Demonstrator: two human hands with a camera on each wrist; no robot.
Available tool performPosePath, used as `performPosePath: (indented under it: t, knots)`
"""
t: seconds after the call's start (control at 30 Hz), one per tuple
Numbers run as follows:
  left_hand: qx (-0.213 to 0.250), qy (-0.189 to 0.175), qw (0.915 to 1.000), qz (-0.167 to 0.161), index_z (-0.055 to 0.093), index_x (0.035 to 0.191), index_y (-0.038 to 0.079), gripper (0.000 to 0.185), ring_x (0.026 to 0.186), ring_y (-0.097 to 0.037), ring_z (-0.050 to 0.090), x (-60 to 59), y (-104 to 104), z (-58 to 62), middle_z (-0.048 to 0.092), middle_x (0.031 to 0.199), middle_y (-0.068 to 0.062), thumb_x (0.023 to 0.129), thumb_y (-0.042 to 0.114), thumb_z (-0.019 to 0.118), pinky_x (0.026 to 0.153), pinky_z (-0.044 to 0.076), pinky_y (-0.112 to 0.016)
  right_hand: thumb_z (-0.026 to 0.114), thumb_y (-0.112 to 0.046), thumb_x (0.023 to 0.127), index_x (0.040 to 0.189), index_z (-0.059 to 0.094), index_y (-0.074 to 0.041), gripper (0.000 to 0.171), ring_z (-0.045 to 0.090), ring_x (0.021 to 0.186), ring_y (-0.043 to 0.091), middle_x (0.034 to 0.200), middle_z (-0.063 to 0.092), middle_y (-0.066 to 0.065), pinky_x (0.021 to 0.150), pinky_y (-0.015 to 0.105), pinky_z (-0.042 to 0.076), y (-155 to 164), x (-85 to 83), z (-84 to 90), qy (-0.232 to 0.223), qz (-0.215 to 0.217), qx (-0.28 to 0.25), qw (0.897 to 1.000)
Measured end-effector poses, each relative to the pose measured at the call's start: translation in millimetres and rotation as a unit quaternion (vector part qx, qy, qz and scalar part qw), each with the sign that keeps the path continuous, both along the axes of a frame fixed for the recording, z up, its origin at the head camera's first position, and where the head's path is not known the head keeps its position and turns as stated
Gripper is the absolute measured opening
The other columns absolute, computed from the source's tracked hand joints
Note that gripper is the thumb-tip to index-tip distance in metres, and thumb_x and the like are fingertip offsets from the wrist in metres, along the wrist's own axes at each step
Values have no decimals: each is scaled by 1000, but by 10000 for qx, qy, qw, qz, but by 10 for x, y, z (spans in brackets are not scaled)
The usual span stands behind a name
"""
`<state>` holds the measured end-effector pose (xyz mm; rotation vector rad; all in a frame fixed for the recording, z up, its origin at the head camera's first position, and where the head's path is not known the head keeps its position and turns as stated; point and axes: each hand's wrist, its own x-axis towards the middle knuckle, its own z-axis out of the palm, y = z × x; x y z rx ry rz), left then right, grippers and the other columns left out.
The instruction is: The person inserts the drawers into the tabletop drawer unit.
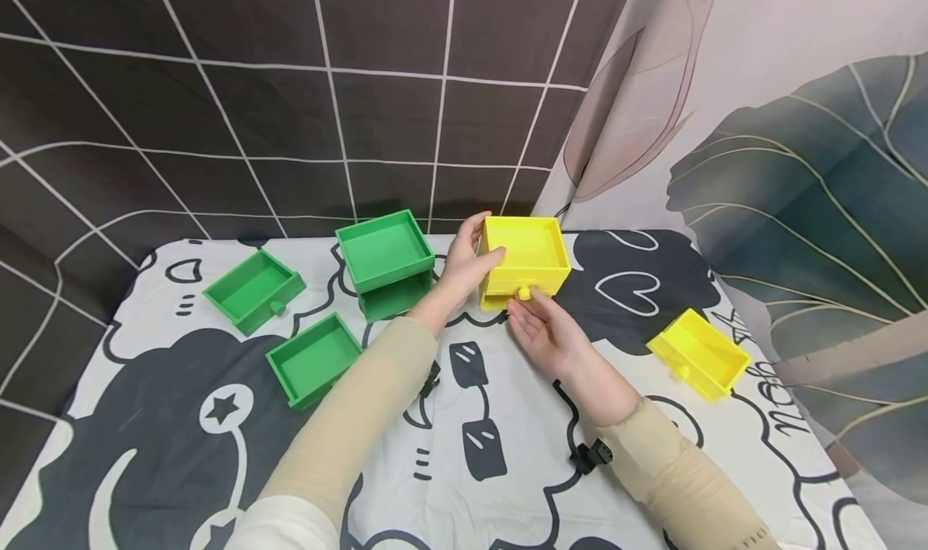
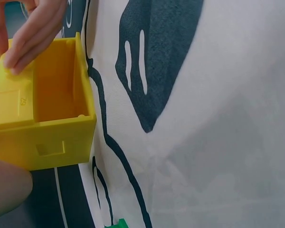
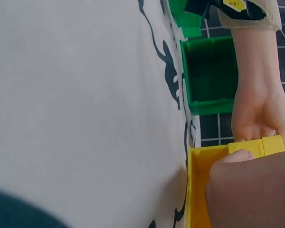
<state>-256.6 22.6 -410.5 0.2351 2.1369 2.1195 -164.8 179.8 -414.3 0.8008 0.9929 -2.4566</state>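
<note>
Cartoon-print cloth (image 1: 507, 453) covers the table, and I've got the yellow box (image 1: 525, 262) at its back edge: my left hand (image 1: 464, 264) grips its left wall, my right hand (image 1: 547, 328) pinches the drawer knob (image 1: 524, 293). Drawer-seating step, I'd say; next comes a straight, level push.

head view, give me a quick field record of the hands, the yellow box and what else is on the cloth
left hand: grips the left side of the yellow box
right hand: fingers at the round knob on the box front
yellow box: open top, on the patterned cloth
loose yellow drawer: lies apart, to the right
green box: beside the left hand
green drawers: one at far left, one nearer
</note>
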Motion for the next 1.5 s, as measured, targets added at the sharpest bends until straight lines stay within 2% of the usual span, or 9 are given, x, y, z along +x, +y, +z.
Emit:
performPosePath:
  t: [0.23,0.5,0.8,1.0,1.17,1.5]
  knots:
    - [38,-64,10000,48,39,161,8,69,160,-25,36,8,0,-4,42,167,-11,98,-1,66,136,26,-34,49,-27,113,122,56,-7,23,74,97,11,101,75,4,99,21,60,123,128,-49,-183,-94,-44,9998]
    - [44,-123,9999,79,39,161,10,69,160,-25,36,5,7,0,42,167,-10,98,0,66,136,27,-35,54,-27,112,107,68,-7,24,76,97,11,100,78,4,100,21,61,371,305,-35,-368,-113,-185,9991]
    - [1,-152,9999,82,39,162,11,70,160,-24,35,-2,12,1,42,168,-9,98,0,67,136,28,-33,54,-27,111,104,69,-7,26,76,98,11,102,79,4,102,21,60,648,470,-42,-487,-205,-165,9985]
    - [-34,-243,9997,92,39,162,12,70,161,-23,35,4,13,5,41,169,-8,99,1,67,135,28,-34,55,-29,111,105,70,-8,26,77,99,11,103,80,4,104,21,60,816,561,-81,-666,-464,-252,9964]
    - [22,-270,9996,89,39,162,12,70,161,-22,35,9,13,6,41,169,-8,99,1,67,135,30,-34,56,-29,111,99,72,-6,30,78,96,12,101,80,5,102,21,61,937,626,-96,-782,-676,-365,9940]
    - [9,-253,9996,86,38,162,12,70,160,-22,35,5,19,-9,40,169,-7,99,1,66,135,30,-33,54,-30,111,100,73,-5,34,79,96,14,99,81,6,100,20,61,1126,776,-96,-628,-709,-503,9942]
